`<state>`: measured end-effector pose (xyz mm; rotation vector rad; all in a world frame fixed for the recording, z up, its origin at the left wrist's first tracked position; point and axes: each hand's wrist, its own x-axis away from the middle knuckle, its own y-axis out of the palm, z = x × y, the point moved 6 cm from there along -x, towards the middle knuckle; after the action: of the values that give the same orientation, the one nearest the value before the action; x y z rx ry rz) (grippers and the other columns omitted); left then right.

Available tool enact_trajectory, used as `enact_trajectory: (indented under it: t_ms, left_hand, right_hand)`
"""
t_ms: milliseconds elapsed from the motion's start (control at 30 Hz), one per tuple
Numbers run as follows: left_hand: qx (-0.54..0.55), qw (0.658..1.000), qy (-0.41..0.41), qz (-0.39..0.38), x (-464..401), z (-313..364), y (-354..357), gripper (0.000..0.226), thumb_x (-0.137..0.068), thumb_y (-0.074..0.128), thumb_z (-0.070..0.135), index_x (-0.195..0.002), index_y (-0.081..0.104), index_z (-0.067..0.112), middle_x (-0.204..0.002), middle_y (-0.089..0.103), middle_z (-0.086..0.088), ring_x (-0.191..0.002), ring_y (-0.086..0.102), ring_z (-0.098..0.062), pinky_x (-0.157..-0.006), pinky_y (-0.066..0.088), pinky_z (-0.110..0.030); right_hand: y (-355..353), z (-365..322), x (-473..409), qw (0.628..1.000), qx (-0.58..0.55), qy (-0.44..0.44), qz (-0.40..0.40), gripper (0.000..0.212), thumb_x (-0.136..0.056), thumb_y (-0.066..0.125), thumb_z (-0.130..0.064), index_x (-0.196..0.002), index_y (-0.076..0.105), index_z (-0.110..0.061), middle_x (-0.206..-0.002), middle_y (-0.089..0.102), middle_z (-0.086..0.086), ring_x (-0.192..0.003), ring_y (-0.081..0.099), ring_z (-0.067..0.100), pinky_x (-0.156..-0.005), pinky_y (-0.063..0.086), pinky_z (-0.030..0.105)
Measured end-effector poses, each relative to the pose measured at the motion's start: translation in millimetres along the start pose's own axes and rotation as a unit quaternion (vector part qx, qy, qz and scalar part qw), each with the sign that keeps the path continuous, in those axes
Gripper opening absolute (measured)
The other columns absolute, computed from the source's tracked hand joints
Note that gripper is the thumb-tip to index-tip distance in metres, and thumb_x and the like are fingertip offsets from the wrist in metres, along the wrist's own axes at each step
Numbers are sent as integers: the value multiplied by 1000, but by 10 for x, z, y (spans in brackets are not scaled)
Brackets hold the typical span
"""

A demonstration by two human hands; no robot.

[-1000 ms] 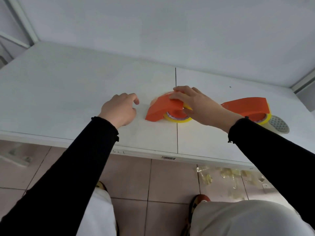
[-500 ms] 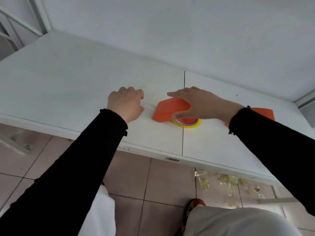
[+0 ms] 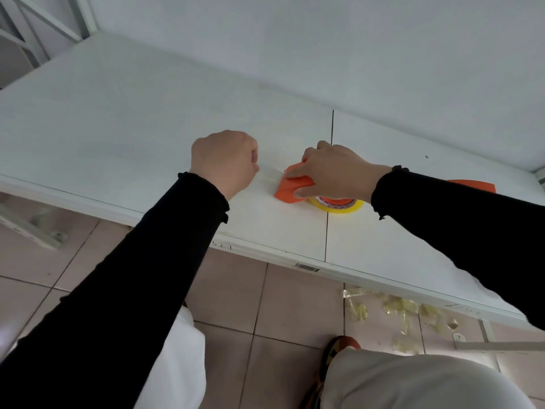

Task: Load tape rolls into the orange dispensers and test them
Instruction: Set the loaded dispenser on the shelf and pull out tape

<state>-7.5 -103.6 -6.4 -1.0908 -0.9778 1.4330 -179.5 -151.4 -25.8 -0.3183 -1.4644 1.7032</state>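
An orange dispenser [image 3: 290,188] lies flat on the white table [image 3: 147,119] with a yellowish tape roll [image 3: 336,205] loaded in it. My right hand [image 3: 333,172] presses down over the dispenser's top and grips it. A pale strip of tape [image 3: 268,175] stretches left from the dispenser's nose. My left hand [image 3: 225,160] is closed in a fist on the far end of that strip, a short way left of the dispenser. A second orange dispenser [image 3: 474,184] shows partly behind my right sleeve.
The table's front edge [image 3: 306,267] carries a barcode label. Several crumpled scraps of used tape [image 3: 398,311] lie on the pink tiled floor below. A white metal frame [image 3: 35,33] stands at the far left. A wall runs behind the table.
My left hand has closed tighter and pulled left and back, drawing the tape strip out. My right hand has slid further over the dispenser. The view has shifted left, hiding more of the second dispenser.
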Motion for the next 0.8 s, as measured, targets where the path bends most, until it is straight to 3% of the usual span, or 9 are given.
enact_trajectory:
  t_ms: [267, 533, 800]
  left_hand:
    - [-2, 1000, 11, -10, -24, 115, 111, 20, -93, 59, 32, -111, 67, 28, -113, 67, 5, -109, 61, -24, -75, 31, -30]
    - [0, 999, 29, -21, -34, 301, 182, 20, -94, 58, 32, -112, 66, 28, -112, 68, 6, -107, 62, -23, -74, 31, -31]
    - [7, 999, 26, -30, 7, 341, 229, 22, -94, 58, 34, -114, 65, 30, -114, 67, 8, -111, 60, -21, -77, 32, -30]
  right_hand:
    - [45, 84, 88, 1000, 18, -10, 10, 44, -94, 45, -60, -137, 51, -51, -114, 61, 5, -102, 50, 30, -77, 44, 37]
    - [178, 313, 502, 999, 38, 12, -25, 42, -96, 44, -59, -135, 52, -49, -108, 61, 4, -99, 51, 29, -81, 51, 41]
    - [154, 280, 440, 996, 76, -18, -30, 37, -94, 46, -56, -126, 60, -43, -104, 63, 1, -99, 51, 28, -69, 38, 34]
